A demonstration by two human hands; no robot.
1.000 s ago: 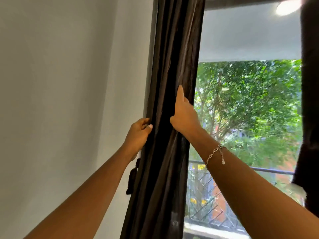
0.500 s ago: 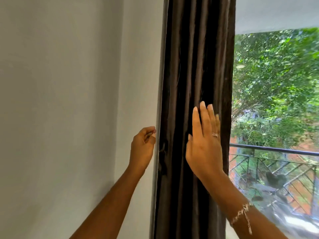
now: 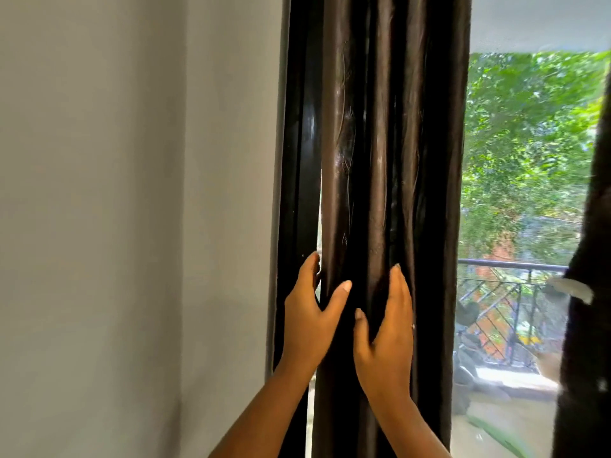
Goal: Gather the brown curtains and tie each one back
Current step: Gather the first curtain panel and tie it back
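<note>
The left brown curtain [image 3: 390, 160] hangs bunched in vertical folds in the middle of the view, next to the dark window frame [image 3: 297, 160]. My left hand [image 3: 309, 312] wraps the curtain's left edge, fingers behind the cloth and thumb on the front. My right hand [image 3: 386, 328] presses into the folds just to the right, fingers slipped between two pleats and thumb pinching the cloth. The two hands are close together at the same height. A second brown curtain [image 3: 585, 292] hangs at the far right edge, bearing a light tie or tag [image 3: 573, 289].
A plain grey wall [image 3: 132, 226] fills the left half. Through the window glass are green trees [image 3: 529, 143], a metal balcony railing [image 3: 509, 266] and a sunlit floor outside.
Both hands have closed in on the left curtain: the left hand left the wall side and grips the curtain's edge, the flat right hand now pinches its folds. The view has shifted closer.
</note>
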